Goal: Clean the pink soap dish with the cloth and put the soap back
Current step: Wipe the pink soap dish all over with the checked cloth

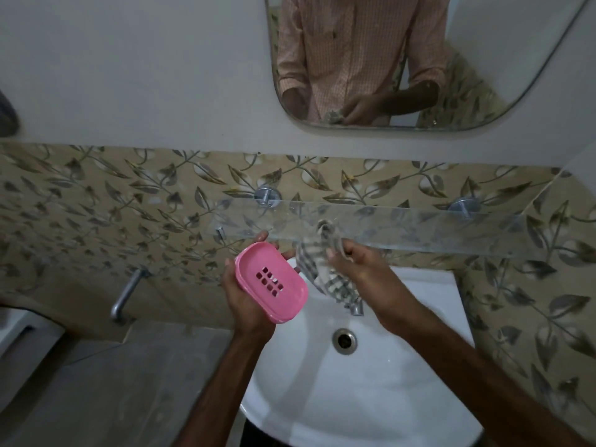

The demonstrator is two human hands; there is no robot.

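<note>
Over the white basin [403, 398], the left hand [248, 301] grips the empty pink soap dish [271, 282] while the right hand [361, 269] clutches the checked cloth [314, 259] beside it, wiping apparently unfinished, soap unseen.

A clear glass shelf [403, 225] is fixed to the leaf-patterned tile wall [96, 201] on two round metal brackets [266, 196]. Below its front edge sits a white basin [371, 398] with a central drain [344, 341].
</note>
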